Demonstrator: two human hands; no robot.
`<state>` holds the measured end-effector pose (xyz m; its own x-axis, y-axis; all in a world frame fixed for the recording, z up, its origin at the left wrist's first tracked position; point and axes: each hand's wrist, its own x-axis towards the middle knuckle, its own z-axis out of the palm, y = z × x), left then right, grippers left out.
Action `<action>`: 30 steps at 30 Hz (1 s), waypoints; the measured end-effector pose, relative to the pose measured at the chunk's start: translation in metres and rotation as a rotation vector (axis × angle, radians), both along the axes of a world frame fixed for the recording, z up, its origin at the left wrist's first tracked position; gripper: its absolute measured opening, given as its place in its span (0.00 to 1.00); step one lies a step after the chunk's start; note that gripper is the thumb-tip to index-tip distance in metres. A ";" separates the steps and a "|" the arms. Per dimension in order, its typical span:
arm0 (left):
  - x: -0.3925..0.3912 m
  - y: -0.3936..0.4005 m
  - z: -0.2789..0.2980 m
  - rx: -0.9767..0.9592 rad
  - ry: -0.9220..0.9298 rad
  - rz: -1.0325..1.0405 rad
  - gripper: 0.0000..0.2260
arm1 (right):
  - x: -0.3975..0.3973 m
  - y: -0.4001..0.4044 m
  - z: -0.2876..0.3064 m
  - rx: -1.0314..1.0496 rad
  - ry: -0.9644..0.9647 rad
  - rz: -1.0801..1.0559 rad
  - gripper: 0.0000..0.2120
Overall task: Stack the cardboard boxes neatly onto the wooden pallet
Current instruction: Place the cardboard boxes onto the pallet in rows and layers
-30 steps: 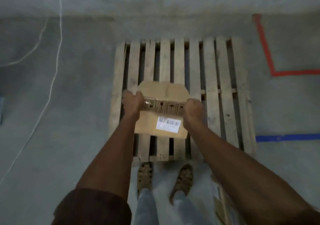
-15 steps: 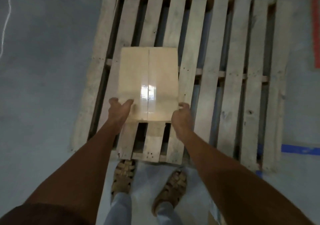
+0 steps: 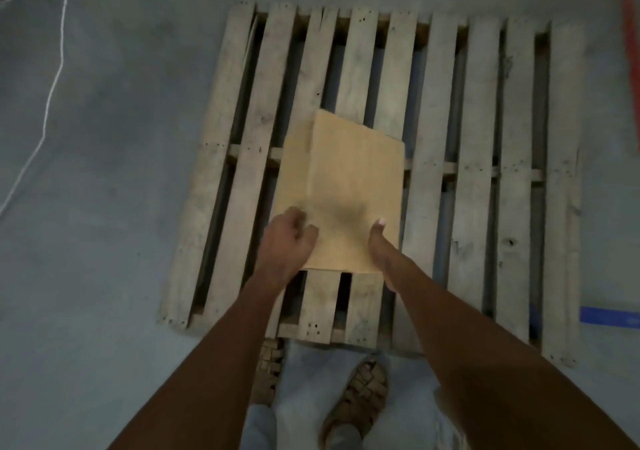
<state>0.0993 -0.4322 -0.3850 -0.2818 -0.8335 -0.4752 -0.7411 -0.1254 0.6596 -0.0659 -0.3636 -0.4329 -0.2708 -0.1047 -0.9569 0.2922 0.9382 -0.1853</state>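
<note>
**Ana:** Cardboard box [image 3: 349, 189] lies flat on the wooden pallet [image 3: 436, 179], on the slats of the left-centre part. Its long sides run almost along the slats, turned slightly so that the far corner points away to the left.

**Ben:** How do the edges stand?

**Ana:** The near edge of the box stops short of the pallet's front edge, with bare slat ends showing between. To the left, two slats stay uncovered before the pallet's outer edge. To the right, several slats lie bare all the way to the far side. Beyond the box the slats are bare up to the back edge as well.

**Ben:** And around the pallet?

**Ana:** Grey concrete floor [image 3: 104, 207] on the left, crossed by a thin white cord [image 3: 52, 92]. A red tape line [image 3: 632, 68] runs at the right edge, and a blue tape strip [image 3: 609, 318] lies near the pallet's right front corner. The person's sandalled feet [image 3: 360, 397] stand just before the front edge.

**Ben:** The hands?

**Ana:** Both arms reach forward and down. The left hand [image 3: 287, 241] sits at the box's near left corner, fingers curled together against the side and the top. The right hand [image 3: 379, 241] is at the near right corner, thumb on the top face; its other fingers are hidden, so whether they clamp the side cannot be told.
</note>
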 end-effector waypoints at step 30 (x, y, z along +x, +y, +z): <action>-0.004 -0.007 -0.031 0.226 0.006 0.260 0.27 | -0.010 0.032 -0.004 -0.251 0.078 -0.216 0.25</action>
